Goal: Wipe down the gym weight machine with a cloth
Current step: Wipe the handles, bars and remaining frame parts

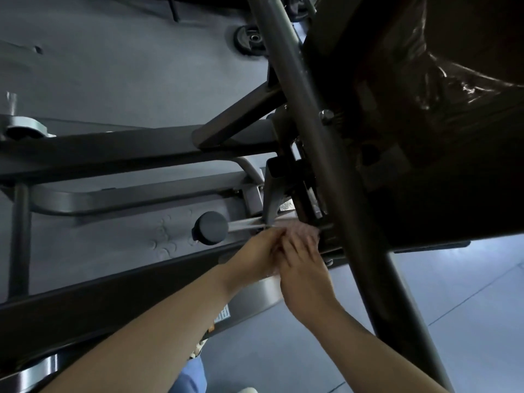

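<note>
The gym weight machine's dark frame crosses the view, with a thick diagonal tube [312, 137] and a flat beam [113, 293] under my forearms. My left hand [255, 256] and my right hand [304, 270] meet at the joint below the tube. Between them is a pale pinkish cloth [302, 228], bunched against the frame and motion-blurred. My left hand's fingers curl around the cloth, and a bit of it shows under that palm. My right hand's fingers bend over the cloth from the right. Most of the cloth is hidden by both hands.
A black round knob [211, 226] on a shiny pin [246, 222] sticks out just left of my hands. A pulley wheel [251, 39] sits further up. A plastic-wrapped dark pad [453, 66] fills the upper right. Grey-blue tiled floor [453, 302] lies at lower right.
</note>
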Tool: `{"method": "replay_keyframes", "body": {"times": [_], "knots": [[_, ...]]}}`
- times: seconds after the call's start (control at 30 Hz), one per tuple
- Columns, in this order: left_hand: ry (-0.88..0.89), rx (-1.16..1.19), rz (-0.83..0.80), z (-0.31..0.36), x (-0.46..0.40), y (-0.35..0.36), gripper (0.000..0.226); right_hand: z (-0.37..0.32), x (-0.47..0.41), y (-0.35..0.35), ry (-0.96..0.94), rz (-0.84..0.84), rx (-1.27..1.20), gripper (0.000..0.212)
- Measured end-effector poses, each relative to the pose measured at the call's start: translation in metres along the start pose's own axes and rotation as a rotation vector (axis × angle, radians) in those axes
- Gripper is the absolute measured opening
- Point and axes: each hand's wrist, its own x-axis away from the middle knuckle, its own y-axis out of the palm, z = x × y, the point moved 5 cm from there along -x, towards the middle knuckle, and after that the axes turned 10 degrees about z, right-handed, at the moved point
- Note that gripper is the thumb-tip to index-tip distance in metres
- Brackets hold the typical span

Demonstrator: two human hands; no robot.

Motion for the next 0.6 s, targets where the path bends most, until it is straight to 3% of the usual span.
{"method": "replay_keyframes", "body": {"times": [0.07,0.2,0.37,0.5,0.6], "knots": [[0.08,-0.047,0.118,0.0,-0.005,0.008,0.045,0.007,0.014,-0.009,0.062,0.126,0.041,0.064],[0.051,-0.081,0.158,0.012,-0.014,0.024,0.087,0.02,0.037,-0.018,0.142,0.311,0.11,0.066],[0.148,-0.151,0.296,0.008,-0.021,0.032,0.096,0.022,0.046,-0.009,0.222,0.198,0.118,0.074],[0.323,-0.219,0.298,-0.005,-0.026,0.034,0.094,0.018,0.047,-0.004,0.231,0.139,0.119,0.073],[0.3,-0.203,0.206,-0.017,-0.027,0.032,0.094,0.012,0.048,-0.003,0.224,0.133,0.109,0.069]]}}
